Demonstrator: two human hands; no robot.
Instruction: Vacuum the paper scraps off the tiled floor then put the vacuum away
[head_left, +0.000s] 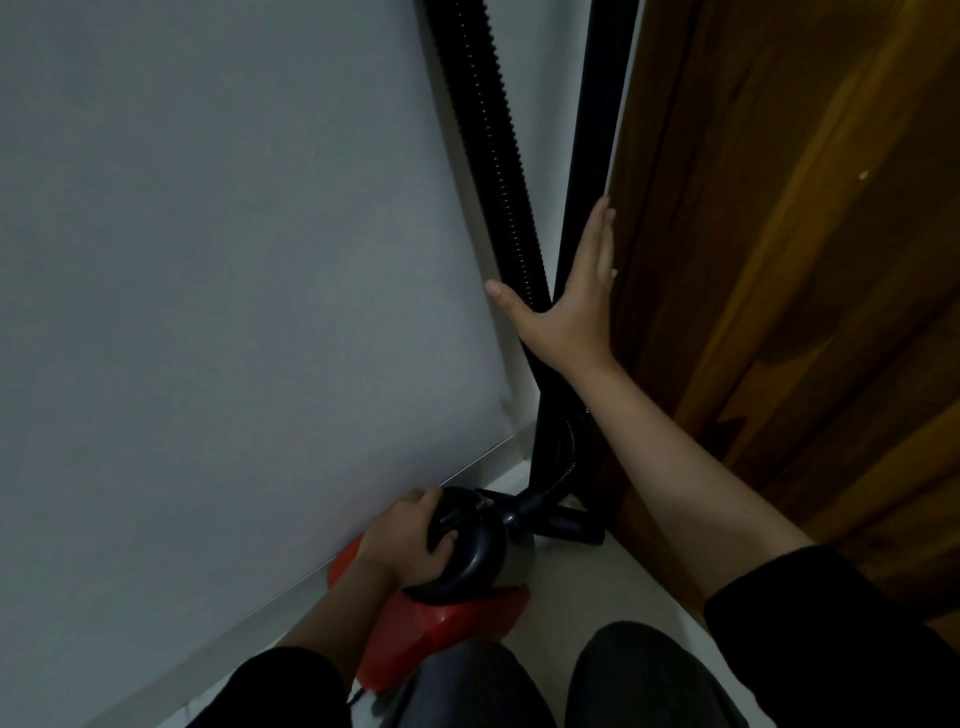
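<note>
Dim, flat indoor light, soft shadows low down, slight blur and wide-angle bending at edges.

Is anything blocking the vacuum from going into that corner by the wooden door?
Nothing visible does. The vacuum already sits in the corner, gripped by the left hand, while the right hand steadies the hose.

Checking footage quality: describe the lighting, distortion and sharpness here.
Head view: dim, flat light with a grey-blue cast; wide-angle lens bows the wall edge and the hose; detail is soft; the black vacuum top loses detail in darkness.
</note>
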